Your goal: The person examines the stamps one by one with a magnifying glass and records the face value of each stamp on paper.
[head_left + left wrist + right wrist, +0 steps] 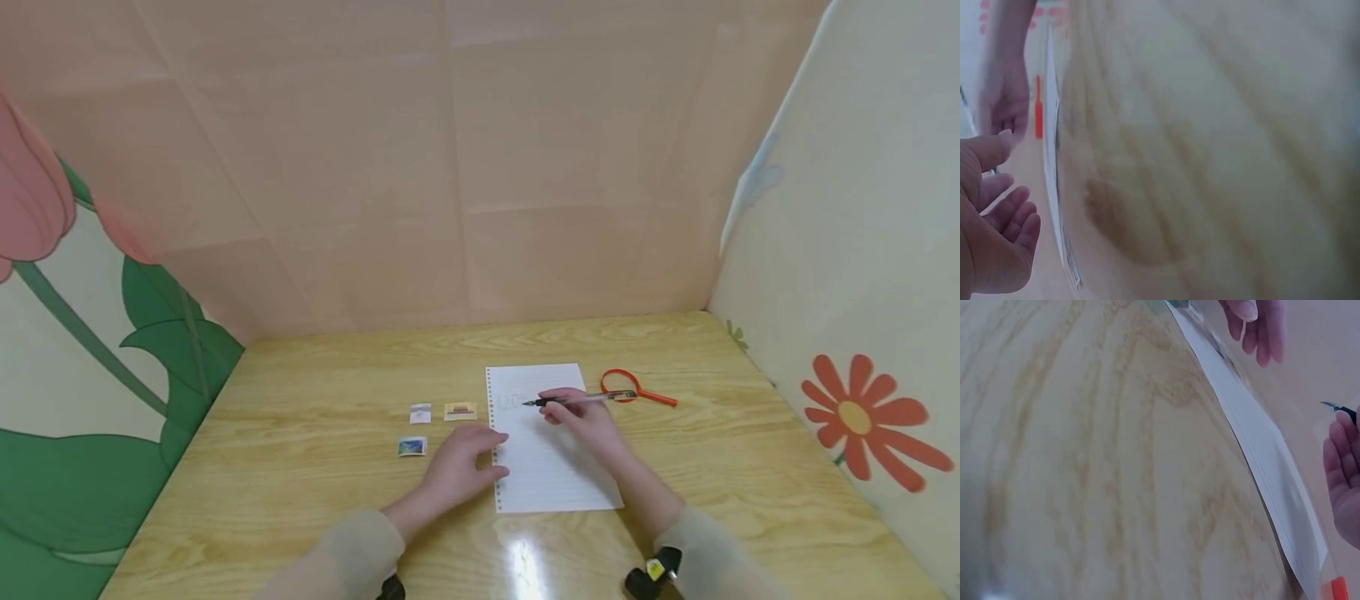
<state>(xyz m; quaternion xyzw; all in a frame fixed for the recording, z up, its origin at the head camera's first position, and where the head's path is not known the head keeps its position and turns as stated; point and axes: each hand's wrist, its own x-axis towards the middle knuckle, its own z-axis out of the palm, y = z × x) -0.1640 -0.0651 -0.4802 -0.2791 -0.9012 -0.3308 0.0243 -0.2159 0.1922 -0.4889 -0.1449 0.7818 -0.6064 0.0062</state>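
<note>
A sheet of lined paper (pixel 540 487) with punched holes along its left edge lies on the table. My right hand (pixel 592 423) pinches a pen (pixel 611 395) with a clear barrel and dark grip, its tip pointing left over the upper part of the sheet. Faint pencil-grey marks (pixel 512 402), apparently digits, stand just left of the tip. At the sheet's left edge is my left hand (pixel 461 462), holding nothing, thumb and fingers apart and loosely bent. Whether its fingertips touch the paper I cannot tell. The right wrist view also shows the pen tip (pixel 1335 405) beyond the fingers.
Three small stamp-like pictures lie left of the sheet: a pale one (pixel 420 413), a yellowish one (pixel 460 412) and a blue-green one (pixel 412 447). A red magnifying glass (pixel 658 398) rests to the right, beside the pen's rear end. Walls surround the wooden table (pixel 337 375).
</note>
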